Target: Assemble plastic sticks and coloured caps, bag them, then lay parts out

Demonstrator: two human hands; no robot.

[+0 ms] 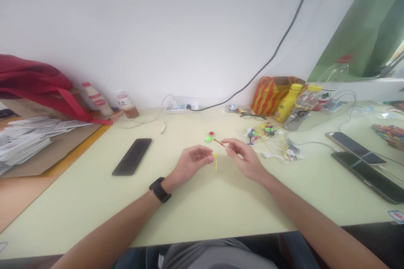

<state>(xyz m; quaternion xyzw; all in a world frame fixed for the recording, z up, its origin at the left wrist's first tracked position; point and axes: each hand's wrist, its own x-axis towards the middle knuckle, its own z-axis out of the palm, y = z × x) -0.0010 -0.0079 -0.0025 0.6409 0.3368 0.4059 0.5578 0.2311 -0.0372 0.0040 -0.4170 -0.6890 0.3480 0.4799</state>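
Note:
My left hand (196,163) is pinched on a small yellow plastic piece (216,163) with a thin stem that hangs down. Facing it, my right hand (244,157) pinches a thin red stick (219,142) that points up and left. The tips of both hands are close but apart, a little above the table. Just beyond them lie a small green round piece (208,139) and a red round piece (211,133). To the right of my right hand is a pile of small coloured plastic parts (260,132), with a clear bag of parts (288,151) in front of it.
A black phone (131,156) lies left of my hands; two more phones (355,148) lie at the right. Bottles (287,103) and a striped bag (268,94) stand at the back right. Along the wall sits a power strip (181,107) with a dark cable (252,79).

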